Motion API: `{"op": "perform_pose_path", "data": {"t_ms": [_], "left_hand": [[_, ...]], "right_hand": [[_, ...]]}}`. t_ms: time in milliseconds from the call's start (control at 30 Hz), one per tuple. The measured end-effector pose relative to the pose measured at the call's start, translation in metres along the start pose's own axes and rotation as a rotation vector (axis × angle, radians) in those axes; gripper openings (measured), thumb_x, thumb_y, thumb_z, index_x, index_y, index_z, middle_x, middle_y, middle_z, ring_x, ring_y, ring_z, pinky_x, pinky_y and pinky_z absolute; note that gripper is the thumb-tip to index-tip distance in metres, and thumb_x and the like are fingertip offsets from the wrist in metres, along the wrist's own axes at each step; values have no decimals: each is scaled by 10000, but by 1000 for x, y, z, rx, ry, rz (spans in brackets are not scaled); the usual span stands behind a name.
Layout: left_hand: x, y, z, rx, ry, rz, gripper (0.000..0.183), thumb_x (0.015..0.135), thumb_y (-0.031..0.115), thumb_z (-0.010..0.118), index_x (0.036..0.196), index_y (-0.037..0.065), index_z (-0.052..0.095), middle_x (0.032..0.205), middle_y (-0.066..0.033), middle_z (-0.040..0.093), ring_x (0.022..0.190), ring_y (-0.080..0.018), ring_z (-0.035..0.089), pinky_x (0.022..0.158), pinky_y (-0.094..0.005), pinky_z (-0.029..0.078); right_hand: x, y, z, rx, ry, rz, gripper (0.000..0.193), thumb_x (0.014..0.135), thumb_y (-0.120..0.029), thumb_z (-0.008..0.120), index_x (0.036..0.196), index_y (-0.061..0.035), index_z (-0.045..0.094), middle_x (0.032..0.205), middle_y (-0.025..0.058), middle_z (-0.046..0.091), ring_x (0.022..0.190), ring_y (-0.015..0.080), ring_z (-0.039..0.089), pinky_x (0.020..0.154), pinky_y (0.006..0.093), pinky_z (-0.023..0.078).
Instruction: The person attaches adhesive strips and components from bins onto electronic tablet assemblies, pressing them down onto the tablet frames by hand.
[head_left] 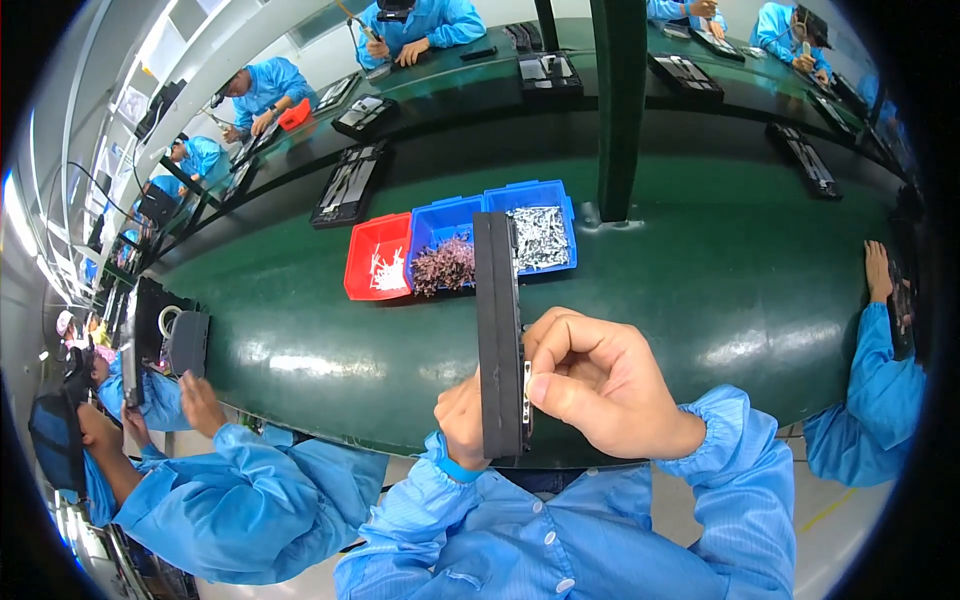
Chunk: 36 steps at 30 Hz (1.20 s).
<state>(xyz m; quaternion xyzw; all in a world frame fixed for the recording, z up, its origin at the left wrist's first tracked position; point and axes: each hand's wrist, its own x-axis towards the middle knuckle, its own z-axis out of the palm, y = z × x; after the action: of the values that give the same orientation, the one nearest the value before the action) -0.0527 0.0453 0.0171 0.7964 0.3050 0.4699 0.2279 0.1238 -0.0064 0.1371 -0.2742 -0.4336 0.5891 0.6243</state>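
My left hand (pixel 459 424) grips a long, black, flat-sided case (pixel 495 335) from its left side, holding it on edge above the bench. Part of that hand is hidden behind the case. On the right face of the case, near its lower end, my right hand (pixel 612 385) has thumb and forefinger closed at a small whitish strip (pixel 527 390). Whether the fingers pinch this strip or press it against the case, I cannot tell. Most of the case's inner face is turned out of sight.
Beyond the case stand a red bin (pixel 357 268) of white slivers, a blue bin (pixel 430 213) of brownish-purple bits and another blue bin (pixel 567 225) of silvery-white pieces. A green post (pixel 618 120) rises from the green bench (pixel 700 290). Co-workers sit left, right and opposite.
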Motion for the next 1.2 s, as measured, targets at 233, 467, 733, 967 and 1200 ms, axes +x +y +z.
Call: {"op": "perform_pose_path", "data": {"t_ms": [233, 467, 733, 967, 1200], "left_hand": [[5, -2, 0, 112, 8, 165, 368, 718, -4, 729, 1068, -102, 669, 1029, -231, 711, 671, -246, 720, 549, -296, 548], [5, 3, 1, 109, 23, 161, 416, 732, -8, 720, 1124, -125, 646, 1017, -225, 716, 663, -235, 720, 542, -291, 545], [9, 1, -1, 139, -8, 263, 438, 738, -5, 718, 1146, -138, 630, 996, -210, 722, 658, -231, 718, 557, -295, 551], [2, 2, -2, 248, 32, 194, 310, 601, 81, 848, 883, 78, 718, 753, -52, 688, 688, -231, 707, 640, -338, 575], [18, 11, 2, 260, 74, 383, 420, 725, 23, 751, 1116, -104, 666, 1057, -252, 701, 611, -213, 706, 516, -282, 534]], "right_hand": [[-2, -3, 1, 19, 4, 29, 66, 854, 17, 619, 812, 13, 569, 944, 82, 528, 851, 108, 499, 761, 253, 421], [-2, -8, 2, 22, 8, 67, 71, 831, 33, 620, 784, 14, 570, 929, 79, 522, 826, 102, 505, 729, 250, 426], [-2, -13, 1, 6, 0, 119, 76, 827, 39, 616, 774, 17, 566, 907, 64, 517, 792, 90, 516, 680, 234, 427], [-2, -13, 0, 38, 19, 185, 38, 836, 14, 611, 811, 15, 583, 864, 41, 565, 764, 78, 529, 680, 235, 438], [0, -11, -3, -12, 66, 171, 26, 822, -9, 611, 828, 5, 590, 820, 37, 612, 757, 87, 563, 686, 248, 457]]}}
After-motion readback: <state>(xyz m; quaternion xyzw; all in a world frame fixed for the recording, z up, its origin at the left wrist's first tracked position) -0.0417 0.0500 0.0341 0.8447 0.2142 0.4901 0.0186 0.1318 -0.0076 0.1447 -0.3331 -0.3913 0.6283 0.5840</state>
